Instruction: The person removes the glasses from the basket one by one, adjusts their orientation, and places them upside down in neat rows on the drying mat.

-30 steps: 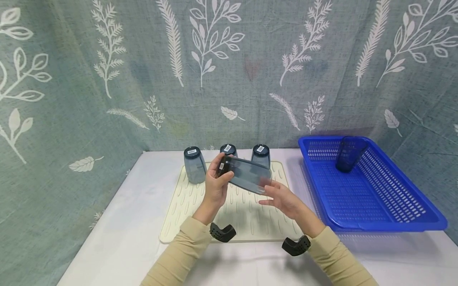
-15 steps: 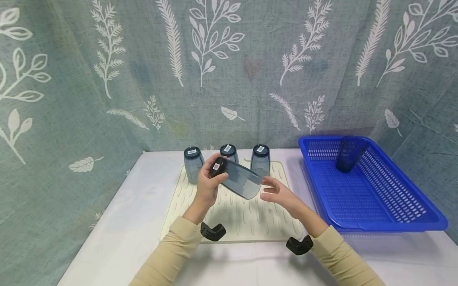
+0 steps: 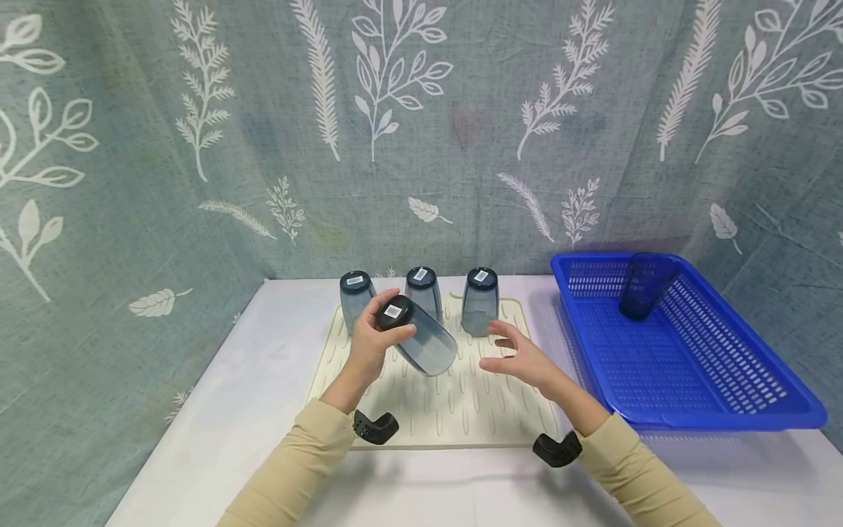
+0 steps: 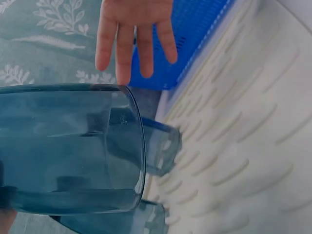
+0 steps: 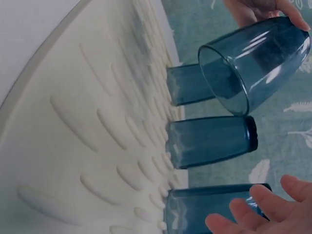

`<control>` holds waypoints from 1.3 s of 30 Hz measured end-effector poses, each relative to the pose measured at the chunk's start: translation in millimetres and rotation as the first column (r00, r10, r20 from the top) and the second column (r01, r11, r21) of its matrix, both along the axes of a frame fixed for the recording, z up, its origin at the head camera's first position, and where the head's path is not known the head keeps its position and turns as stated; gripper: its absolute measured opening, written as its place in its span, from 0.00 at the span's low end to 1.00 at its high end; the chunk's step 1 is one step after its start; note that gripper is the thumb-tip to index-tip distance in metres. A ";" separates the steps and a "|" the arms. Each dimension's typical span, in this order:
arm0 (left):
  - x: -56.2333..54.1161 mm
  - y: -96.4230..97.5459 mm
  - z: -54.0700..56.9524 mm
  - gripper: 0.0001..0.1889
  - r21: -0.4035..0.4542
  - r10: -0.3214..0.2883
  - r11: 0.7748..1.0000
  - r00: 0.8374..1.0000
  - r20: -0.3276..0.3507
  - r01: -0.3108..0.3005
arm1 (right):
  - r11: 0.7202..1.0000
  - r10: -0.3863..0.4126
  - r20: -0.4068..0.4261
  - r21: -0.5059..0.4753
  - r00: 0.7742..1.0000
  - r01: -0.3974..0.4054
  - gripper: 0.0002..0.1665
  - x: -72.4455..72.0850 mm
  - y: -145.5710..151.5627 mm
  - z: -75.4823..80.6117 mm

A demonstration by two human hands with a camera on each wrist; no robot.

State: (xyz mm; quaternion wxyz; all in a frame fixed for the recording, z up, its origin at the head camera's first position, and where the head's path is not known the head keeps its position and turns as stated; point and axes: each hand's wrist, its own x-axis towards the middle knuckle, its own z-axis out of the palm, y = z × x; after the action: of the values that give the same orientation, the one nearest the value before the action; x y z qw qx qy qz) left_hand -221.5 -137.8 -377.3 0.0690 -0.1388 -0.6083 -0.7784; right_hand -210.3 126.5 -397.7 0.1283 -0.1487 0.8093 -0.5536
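My left hand (image 3: 374, 333) grips a blue-tinted drinking glass (image 3: 426, 342) near its dark base, above the cream ribbed mat (image 3: 454, 417). The glass tilts, its mouth pointing down and to the right; the right wrist view shows that rim (image 5: 223, 80) clearly. My right hand (image 3: 525, 360) hovers over the mat's right part, fingers spread and relaxed, apart from the held glass. Behind stand three similar glasses upside down on the mat: a left glass (image 3: 354, 293), partly covered by my left hand, a middle glass (image 3: 424, 289) and a right glass (image 3: 481, 304).
On the right is a blue plastic basket (image 3: 685, 419) with one tinted glass (image 3: 642, 289) leaning in its far part. A patterned grey-green curtain (image 3: 408, 197) hangs behind the white table (image 3: 217, 410).
The left hand has carried the glass left and slightly down, turning its mouth further downward. My right hand has come away from the glass's rim and stays over the mat.
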 end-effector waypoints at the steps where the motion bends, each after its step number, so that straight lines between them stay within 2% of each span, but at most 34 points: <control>1: -0.1 -1.6 0.0 0.34 -0.006 0.008 1.000 1.000 0.010 -0.008 | 1.000 -0.006 -0.019 0.021 1.000 0.006 0.51 -0.1 0.0 -0.2; 8: -0.8 -15.0 -0.4 0.35 -0.086 0.054 0.995 0.997 0.056 -0.049 | 0.975 -0.045 -0.195 0.205 0.980 0.086 0.55 1.1 -1.5 0.1; 14: -1.2 -26.7 0.0 0.35 -0.187 0.088 0.980 0.993 0.081 -0.072 | 0.940 -0.081 -0.333 0.288 0.940 0.183 0.53 -0.8 -0.5 -3.0; 18: -0.3 -32.8 0.6 0.35 -0.248 0.110 0.965 0.990 0.091 -0.084 | 0.923 -0.091 -0.392 0.312 0.915 0.226 0.53 -2.7 1.4 -4.3; 24: -0.8 -43.2 -0.7 0.35 -0.302 0.149 0.946 0.985 0.091 -0.115 | 0.917 -0.088 -0.428 0.318 0.900 0.241 0.52 -4.0 3.0 -4.5; 34: -3.1 -57.6 -3.2 0.36 -0.369 0.200 0.919 0.972 0.125 -0.141 | 0.911 -0.084 -0.398 0.342 0.913 0.233 0.54 -1.8 3.1 0.5; 39: -3.9 -63.7 -4.2 0.36 -0.389 0.218 0.908 0.967 0.128 -0.153 | 0.899 -0.073 -0.431 0.362 0.899 0.246 0.54 -2.3 2.4 0.9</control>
State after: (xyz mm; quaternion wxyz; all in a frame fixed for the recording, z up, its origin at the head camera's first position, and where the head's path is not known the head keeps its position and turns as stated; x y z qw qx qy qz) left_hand -225.5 -201.4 -381.5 0.0633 -0.0242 -0.7603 -0.6460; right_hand -212.5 129.0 -396.8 -0.0618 -0.1624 0.9249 -0.3381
